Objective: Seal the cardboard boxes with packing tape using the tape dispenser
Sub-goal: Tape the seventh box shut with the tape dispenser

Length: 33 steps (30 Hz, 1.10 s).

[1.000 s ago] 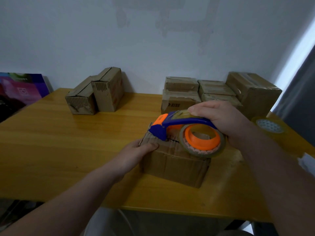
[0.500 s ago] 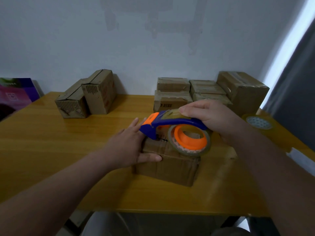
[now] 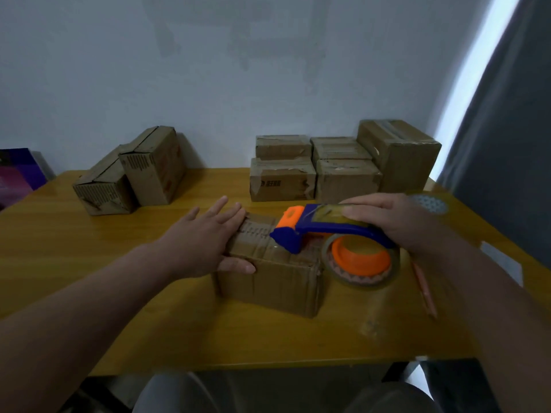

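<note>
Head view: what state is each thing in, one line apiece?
Brown cardboard box at front: flaps closed, held down.
Blue-and-orange tape dispenser: loaded with tape, nose on the box top.
Left hand: flat on the box top, fingers straight.
Right hand: grips the dispenser.
Brown boxes at back right: taped shut.

The table lies open across the frame's lower left. Along the upper middle, stacked boxes bar the way.

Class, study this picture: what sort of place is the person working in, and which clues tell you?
Probably a small home or office packing corner, not a warehouse: a wooden table against a plain wall, cardboard boxes lined along its back, and a tape dispenser held in the right hand.
</note>
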Each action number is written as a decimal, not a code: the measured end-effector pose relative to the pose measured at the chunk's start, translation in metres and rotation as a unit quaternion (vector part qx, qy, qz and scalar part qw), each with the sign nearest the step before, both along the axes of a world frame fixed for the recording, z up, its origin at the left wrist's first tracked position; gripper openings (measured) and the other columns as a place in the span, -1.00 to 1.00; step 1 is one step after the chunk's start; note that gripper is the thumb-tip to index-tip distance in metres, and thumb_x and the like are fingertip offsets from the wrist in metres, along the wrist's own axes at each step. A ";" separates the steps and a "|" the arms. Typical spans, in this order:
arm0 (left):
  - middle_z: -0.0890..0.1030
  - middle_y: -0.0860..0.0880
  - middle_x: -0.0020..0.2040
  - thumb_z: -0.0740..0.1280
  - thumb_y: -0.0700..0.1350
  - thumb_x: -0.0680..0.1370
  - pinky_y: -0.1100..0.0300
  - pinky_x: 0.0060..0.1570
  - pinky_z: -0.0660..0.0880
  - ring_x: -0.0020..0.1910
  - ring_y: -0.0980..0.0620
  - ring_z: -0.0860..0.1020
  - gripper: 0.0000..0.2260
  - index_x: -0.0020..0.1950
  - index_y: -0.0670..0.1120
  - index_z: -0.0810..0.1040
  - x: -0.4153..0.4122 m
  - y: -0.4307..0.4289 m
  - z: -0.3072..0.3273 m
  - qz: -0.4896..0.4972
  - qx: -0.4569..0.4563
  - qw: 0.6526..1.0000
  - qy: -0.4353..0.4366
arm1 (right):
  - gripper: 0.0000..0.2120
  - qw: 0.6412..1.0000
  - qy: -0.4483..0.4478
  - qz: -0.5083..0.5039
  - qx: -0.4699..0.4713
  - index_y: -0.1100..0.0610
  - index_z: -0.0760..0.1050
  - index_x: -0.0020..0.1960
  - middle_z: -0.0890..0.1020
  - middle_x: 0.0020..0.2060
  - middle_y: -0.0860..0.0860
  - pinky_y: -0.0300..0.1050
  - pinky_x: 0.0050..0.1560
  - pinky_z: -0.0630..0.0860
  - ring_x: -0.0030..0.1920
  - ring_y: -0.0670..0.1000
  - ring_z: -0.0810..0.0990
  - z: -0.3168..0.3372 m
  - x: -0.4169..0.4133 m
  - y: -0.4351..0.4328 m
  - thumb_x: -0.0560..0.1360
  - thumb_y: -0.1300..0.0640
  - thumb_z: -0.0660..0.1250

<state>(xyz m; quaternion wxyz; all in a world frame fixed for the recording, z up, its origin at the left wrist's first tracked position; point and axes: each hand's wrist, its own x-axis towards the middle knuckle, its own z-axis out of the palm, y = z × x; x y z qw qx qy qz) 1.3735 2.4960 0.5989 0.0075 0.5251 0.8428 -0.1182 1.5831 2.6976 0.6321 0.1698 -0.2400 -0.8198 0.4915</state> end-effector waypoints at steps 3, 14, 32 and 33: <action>-0.17 0.06 0.56 0.06 0.37 0.46 -0.13 0.45 -0.13 0.51 0.01 -0.23 -0.19 0.53 0.05 -0.24 -0.007 0.005 0.008 0.001 -0.021 1.000 0.019 | -0.95 0.999 0.031 -0.022 -0.020 -0.16 0.62 -0.10 0.69 -0.13 -0.09 0.02 0.03 0.60 -0.09 -0.03 0.66 -0.010 -0.004 -0.005 0.45 -0.04 0.40; -0.21 -0.01 0.55 0.30 0.23 0.48 0.03 0.45 -0.21 0.53 0.04 -0.18 -0.11 0.55 0.00 -0.24 -0.013 0.023 0.001 -0.068 0.037 0.995 -0.068 | -0.85 0.990 0.104 -0.084 -0.033 -0.09 0.60 0.02 0.68 -0.13 -0.07 -0.15 -0.17 0.60 -0.15 -0.07 0.66 -0.030 -0.031 -0.021 0.45 -0.01 0.40; -0.15 -0.01 0.56 -0.12 0.62 0.14 0.16 0.39 -0.19 0.52 0.08 -0.11 0.13 0.55 -0.01 -0.20 -0.003 0.023 -0.007 -0.058 0.060 0.994 -0.069 | -0.90 0.995 0.073 -0.037 -0.059 -0.12 0.62 -0.03 0.71 -0.17 -0.06 -0.01 -0.04 0.60 -0.12 -0.02 0.68 -0.042 0.034 -0.006 0.47 -0.03 0.37; -0.15 -0.02 0.56 -0.16 0.63 0.14 0.11 0.42 -0.18 0.53 0.08 -0.11 0.14 0.55 -0.02 -0.20 -0.002 0.023 -0.007 -0.055 0.063 0.995 -0.060 | -0.92 0.994 0.077 -0.039 -0.064 -0.14 0.61 -0.05 0.71 -0.17 -0.08 -0.05 -0.07 0.60 -0.13 -0.04 0.68 -0.044 0.033 -0.007 0.48 -0.02 0.37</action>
